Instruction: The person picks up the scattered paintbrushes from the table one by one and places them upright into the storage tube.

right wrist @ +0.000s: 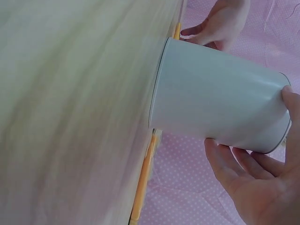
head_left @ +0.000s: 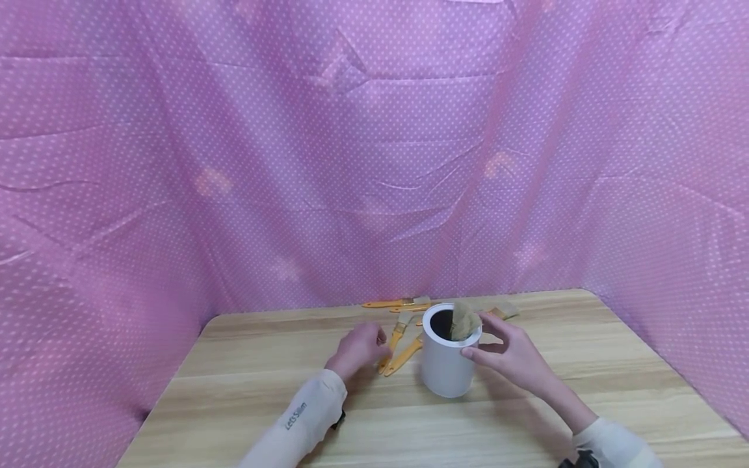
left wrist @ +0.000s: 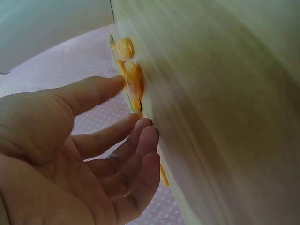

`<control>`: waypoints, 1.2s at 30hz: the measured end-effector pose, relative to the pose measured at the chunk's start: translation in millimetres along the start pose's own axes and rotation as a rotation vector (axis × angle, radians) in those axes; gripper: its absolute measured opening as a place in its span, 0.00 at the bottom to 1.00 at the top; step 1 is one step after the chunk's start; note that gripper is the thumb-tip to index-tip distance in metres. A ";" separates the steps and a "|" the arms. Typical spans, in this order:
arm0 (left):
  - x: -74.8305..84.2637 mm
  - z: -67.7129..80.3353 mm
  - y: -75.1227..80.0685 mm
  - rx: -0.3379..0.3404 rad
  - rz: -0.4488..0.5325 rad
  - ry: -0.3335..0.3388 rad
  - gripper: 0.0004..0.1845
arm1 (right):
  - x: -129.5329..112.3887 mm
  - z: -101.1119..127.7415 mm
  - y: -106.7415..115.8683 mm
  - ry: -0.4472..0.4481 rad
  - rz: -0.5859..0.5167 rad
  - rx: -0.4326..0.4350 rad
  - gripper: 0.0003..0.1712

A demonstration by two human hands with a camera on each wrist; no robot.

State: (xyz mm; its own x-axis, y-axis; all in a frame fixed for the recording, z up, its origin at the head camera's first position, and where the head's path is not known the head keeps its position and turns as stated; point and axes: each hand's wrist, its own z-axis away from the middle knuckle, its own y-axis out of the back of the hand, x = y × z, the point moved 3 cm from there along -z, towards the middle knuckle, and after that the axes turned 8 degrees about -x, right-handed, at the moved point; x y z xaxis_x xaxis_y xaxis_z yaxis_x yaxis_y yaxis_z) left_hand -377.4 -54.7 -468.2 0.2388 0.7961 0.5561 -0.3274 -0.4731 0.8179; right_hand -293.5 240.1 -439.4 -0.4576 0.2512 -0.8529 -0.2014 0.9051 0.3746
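A white cylindrical container (head_left: pixel 445 367) stands on the wooden table (head_left: pixel 263 390), with a paintbrush's bristle head (head_left: pixel 465 320) sticking out of its dark opening. My right hand (head_left: pixel 490 339) is cupped loosely beside the container's top, thumb touching its side; in the right wrist view its fingers (right wrist: pixel 229 164) lie straight along the container (right wrist: pixel 220 105). My left hand (head_left: pixel 374 341) hovers with relaxed fingers just left of two yellow-handled brushes (head_left: pixel 398 351) and holds nothing. The left wrist view has its fingertips (left wrist: pixel 147 136) close to the orange handles (left wrist: pixel 129 75).
More yellow-handled brushes (head_left: pixel 398 303) lie behind the container near the table's far edge, one (head_left: pixel 504 310) to the right. Pink dotted cloth (head_left: pixel 374 162) walls the table on three sides. A brush handle (right wrist: pixel 143 183) lies on the table by the container's base.
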 end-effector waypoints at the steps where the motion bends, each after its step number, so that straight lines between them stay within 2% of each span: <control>1: -0.3 -0.1 -0.3 0.000 -0.020 0.004 0.10 | 0.5 0.1 0.8 -0.004 0.003 0.001 0.42; 9: 0.9 4.4 6.5 0.006 -0.121 0.060 0.07 | 2.9 -0.5 6.8 -0.028 0.011 0.010 0.44; 15: 0.1 4.3 7.3 0.013 -0.168 0.049 0.07 | 5.6 0.3 7.9 -0.040 -0.005 0.001 0.45; 23: -4.5 3.3 7.8 0.015 -0.105 0.033 0.10 | 5.1 1.5 7.6 -0.059 -0.013 0.000 0.45; 31: -7.6 3.9 9.5 -0.054 0.056 0.031 0.14 | 3.8 1.6 7.8 -0.055 0.006 -0.002 0.46; 36: -10.5 3.0 9.7 -0.089 0.083 -0.007 0.13 | 3.8 1.6 7.9 -0.050 0.010 -0.003 0.45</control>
State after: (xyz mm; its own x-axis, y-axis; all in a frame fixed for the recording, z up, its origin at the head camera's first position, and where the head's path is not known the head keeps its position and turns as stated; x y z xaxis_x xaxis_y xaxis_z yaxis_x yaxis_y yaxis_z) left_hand -380.3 -68.8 -465.7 0.2136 0.7527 0.6227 -0.4259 -0.5019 0.7528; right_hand -295.4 248.7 -440.2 -0.4154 0.2771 -0.8664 -0.1993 0.9016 0.3839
